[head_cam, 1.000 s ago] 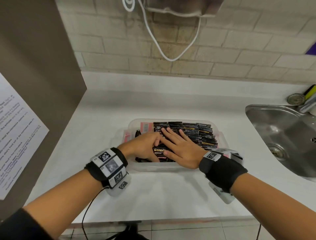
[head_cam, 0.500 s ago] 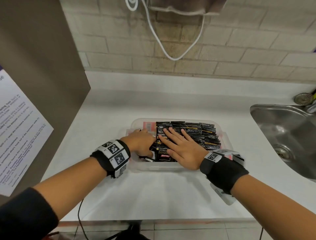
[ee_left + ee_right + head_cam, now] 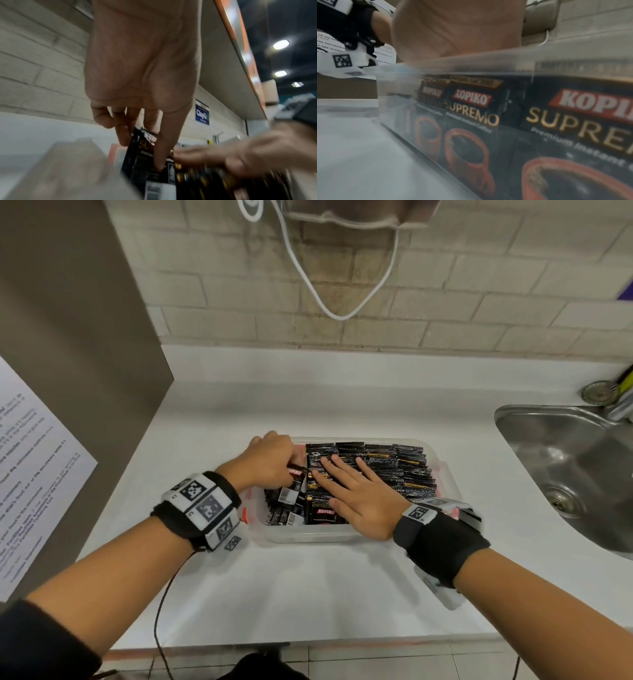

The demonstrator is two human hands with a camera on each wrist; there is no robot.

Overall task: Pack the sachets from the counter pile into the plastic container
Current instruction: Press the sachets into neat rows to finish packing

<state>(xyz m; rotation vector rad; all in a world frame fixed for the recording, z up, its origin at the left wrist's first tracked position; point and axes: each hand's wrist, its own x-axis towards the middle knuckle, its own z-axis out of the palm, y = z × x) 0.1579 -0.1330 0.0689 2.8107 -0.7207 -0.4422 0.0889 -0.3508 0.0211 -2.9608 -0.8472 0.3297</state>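
Nearest, the right hand [image 3: 363, 501] lies flat with fingers spread on the packed sachets [image 3: 394, 467] at the front of the plastic container [image 3: 308, 537]. Just beyond, at the container's left end, the left hand [image 3: 270, 460] pinches one loose sachet [image 3: 297, 474] above a few unsorted ones. No counter pile shows beside the container, so packing seems nearly finished.

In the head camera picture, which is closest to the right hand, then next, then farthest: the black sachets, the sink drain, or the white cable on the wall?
1. Black sachets: directly under the right hand, touching.
2. Sink drain: off to its right, in the sink.
3. White cable: far back, hanging on the brick wall.
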